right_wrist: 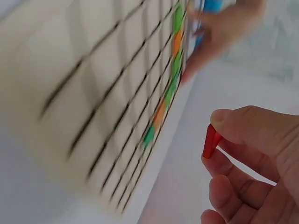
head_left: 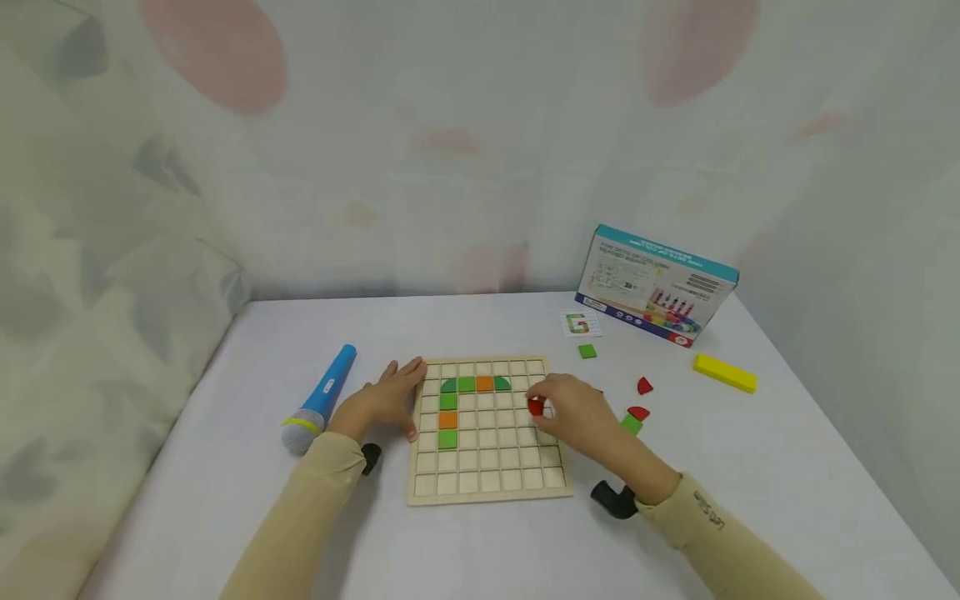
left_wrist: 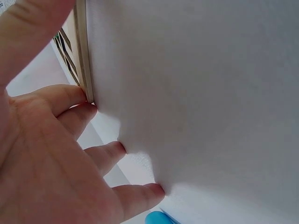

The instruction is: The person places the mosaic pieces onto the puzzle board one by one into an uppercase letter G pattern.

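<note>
A square wooden grid board (head_left: 487,460) lies on the white table, with green and orange tiles in a row near its top and down its left side. My left hand (head_left: 384,402) has its fingers spread at the board's upper left edge; in the left wrist view, fingertips (left_wrist: 86,100) touch the board's corner and the tabletop. Between thumb and fingertips my right hand (head_left: 577,417) pinches a red tile (right_wrist: 211,141) above the board's right side. In the right wrist view the red tile stands on edge in the pinch, apart from the grid.
Left of the board lies a blue toy microphone (head_left: 322,396). To the right are loose red tiles (head_left: 645,386), a green tile (head_left: 587,352) and a yellow block (head_left: 725,372). A pattern card (head_left: 580,323) lies by a cardboard box (head_left: 656,287) at the back.
</note>
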A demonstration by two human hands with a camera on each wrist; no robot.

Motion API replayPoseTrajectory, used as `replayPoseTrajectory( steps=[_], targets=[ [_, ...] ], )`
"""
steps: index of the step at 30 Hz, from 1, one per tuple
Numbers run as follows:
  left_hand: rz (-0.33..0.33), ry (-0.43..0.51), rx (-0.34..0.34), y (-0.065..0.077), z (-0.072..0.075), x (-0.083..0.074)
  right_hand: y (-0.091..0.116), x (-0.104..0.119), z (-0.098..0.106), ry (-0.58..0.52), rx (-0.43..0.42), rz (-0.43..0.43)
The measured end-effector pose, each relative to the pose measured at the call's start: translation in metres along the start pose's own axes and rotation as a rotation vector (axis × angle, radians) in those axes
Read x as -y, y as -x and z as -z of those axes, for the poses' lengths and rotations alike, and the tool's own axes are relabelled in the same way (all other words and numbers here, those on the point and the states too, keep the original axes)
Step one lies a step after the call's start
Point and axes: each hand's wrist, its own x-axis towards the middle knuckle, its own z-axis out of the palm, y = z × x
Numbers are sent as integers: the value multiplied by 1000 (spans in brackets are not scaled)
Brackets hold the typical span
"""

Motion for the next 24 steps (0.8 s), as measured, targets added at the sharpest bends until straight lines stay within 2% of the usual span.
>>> replayPoseTrajectory(
  steps=[5,8,11,15,24],
  targets=[
    [5,13,2,1,2,-2,-13,48,-36,9,35,203],
    [14,20,6,1,2,-3,-17,66,-58,47,54,267],
    [18,9,3,0,1,-2,-21,75,-73,79,48,275],
    [20,5,-2,-1,0,-2,-23,80,-83,123,26,276],
    [9,-14,-1,-4,0,-1,-19,84,-87,149,14,270]
  ],
)
